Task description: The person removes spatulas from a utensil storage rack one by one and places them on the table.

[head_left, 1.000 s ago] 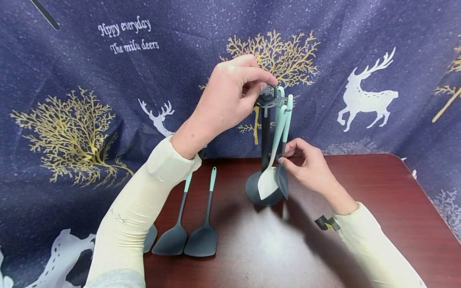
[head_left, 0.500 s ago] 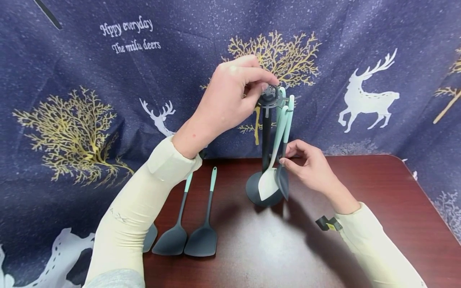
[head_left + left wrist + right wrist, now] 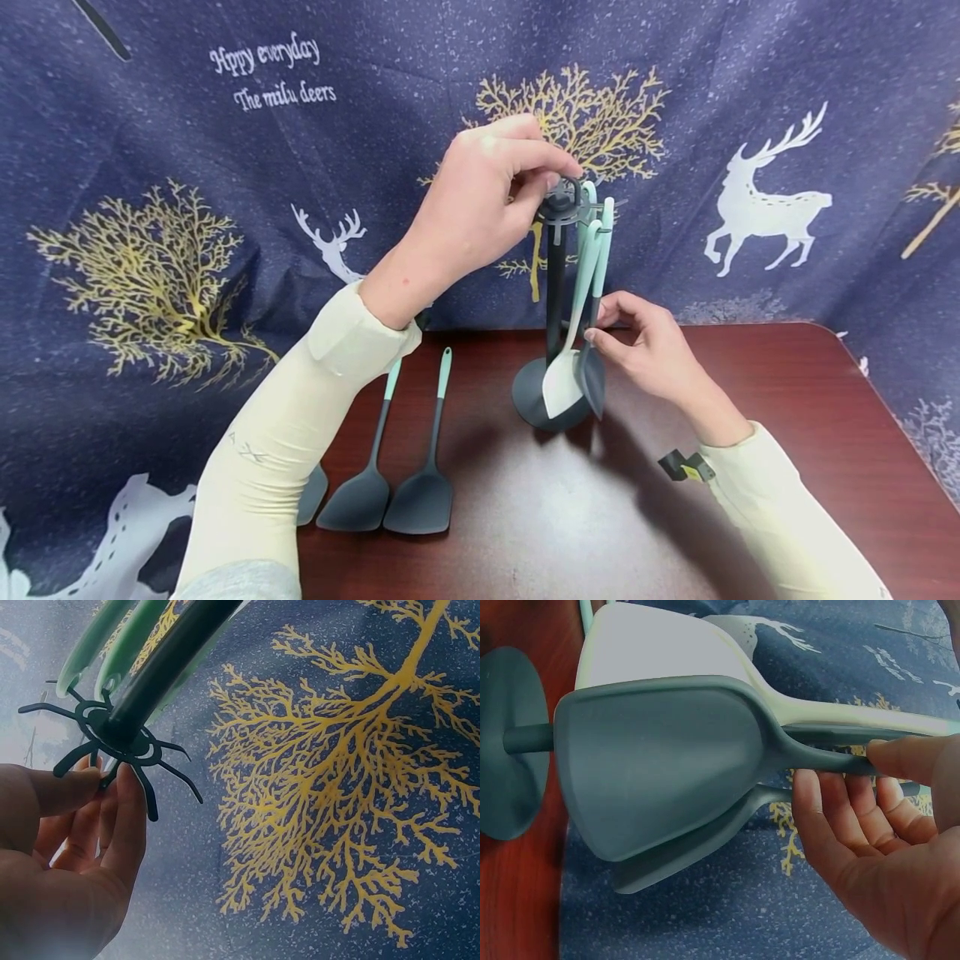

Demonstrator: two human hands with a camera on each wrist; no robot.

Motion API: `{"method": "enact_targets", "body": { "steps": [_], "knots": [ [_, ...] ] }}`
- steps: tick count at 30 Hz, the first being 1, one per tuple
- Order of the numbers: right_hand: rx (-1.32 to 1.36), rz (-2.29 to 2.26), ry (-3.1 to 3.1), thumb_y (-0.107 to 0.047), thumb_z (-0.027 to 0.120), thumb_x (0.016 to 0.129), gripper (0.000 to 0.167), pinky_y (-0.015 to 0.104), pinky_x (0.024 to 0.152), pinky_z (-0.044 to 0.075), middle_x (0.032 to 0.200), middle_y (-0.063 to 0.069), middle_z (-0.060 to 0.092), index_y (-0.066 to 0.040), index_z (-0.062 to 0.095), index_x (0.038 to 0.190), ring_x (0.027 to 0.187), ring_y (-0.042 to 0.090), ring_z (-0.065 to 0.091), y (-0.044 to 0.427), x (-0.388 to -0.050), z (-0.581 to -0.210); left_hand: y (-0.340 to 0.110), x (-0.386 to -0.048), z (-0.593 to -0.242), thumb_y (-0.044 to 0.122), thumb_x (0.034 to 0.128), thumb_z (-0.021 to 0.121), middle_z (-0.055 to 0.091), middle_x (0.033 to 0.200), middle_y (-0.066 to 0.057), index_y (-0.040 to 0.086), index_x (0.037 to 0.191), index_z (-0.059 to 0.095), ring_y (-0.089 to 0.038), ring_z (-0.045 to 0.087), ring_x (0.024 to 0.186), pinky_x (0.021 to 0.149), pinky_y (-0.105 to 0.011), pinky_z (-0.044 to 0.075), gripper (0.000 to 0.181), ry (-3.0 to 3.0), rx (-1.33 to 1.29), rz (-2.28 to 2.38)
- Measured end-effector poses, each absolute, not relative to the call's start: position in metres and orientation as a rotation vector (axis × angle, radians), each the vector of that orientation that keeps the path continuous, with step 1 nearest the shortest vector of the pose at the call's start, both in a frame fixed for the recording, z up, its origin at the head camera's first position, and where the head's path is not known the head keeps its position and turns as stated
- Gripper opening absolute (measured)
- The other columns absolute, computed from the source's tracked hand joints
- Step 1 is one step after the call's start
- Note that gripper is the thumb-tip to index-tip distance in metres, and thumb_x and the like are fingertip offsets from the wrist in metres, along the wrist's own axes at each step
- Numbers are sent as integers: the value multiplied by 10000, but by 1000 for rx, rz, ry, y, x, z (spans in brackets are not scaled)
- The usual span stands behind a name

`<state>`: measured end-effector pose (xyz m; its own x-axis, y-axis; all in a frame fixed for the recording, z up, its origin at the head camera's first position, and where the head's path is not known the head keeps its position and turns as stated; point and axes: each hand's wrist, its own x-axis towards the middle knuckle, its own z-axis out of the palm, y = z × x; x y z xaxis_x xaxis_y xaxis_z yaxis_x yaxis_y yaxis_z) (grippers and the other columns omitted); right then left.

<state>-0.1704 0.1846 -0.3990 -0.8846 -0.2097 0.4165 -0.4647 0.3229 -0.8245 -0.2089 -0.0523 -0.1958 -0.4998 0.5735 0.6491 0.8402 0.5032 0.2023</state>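
A dark utensil rack stands upright on its round base. My left hand pinches the loop at its top. In the left wrist view, curved hooks spread out around the rack's post. My right hand pinches the shaft of a dark grey spatula, whose mint handle hangs from a hook. Beside it hangs a white spatula, also mint-handled. Another dark utensil shows behind the grey spatula in the right wrist view, its head partly hidden.
Two dark spatulas with mint handles lie on the red-brown table, left of the rack. Part of another dark utensil shows from under my left sleeve. A blue cloth with deer and trees hangs behind.
The hanging spatulas have shifted slightly to the right along with my right hand. Both hands keep their grips, and the rack's base stays in place.
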Motion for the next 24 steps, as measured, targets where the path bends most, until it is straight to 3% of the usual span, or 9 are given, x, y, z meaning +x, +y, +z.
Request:
{"method": "enact_targets", "body": {
  "steps": [7, 24],
  "knots": [
    [609, 1556, -2368, 24, 760, 935, 129, 174, 768, 580, 951, 89, 718, -19, 663, 1009, 910, 62, 693, 186, -171, -399, -51, -209, -196, 7, 1032, 604, 607, 872, -6, 117, 1078, 846, -123, 490, 740, 722, -288, 396, 269, -2260, -1148, -687],
    [575, 1578, -2364, 20, 768, 929, 132, 168, 709, 569, 925, 100, 731, -20, 668, 1004, 890, 62, 694, 188, -170, -395, -51, -208, -195, -8, 1022, 607, 618, 877, -11, 114, 1074, 846, -126, 504, 743, 723, -289, 403, 273, -2255, -1150, -693]
  ]
}}
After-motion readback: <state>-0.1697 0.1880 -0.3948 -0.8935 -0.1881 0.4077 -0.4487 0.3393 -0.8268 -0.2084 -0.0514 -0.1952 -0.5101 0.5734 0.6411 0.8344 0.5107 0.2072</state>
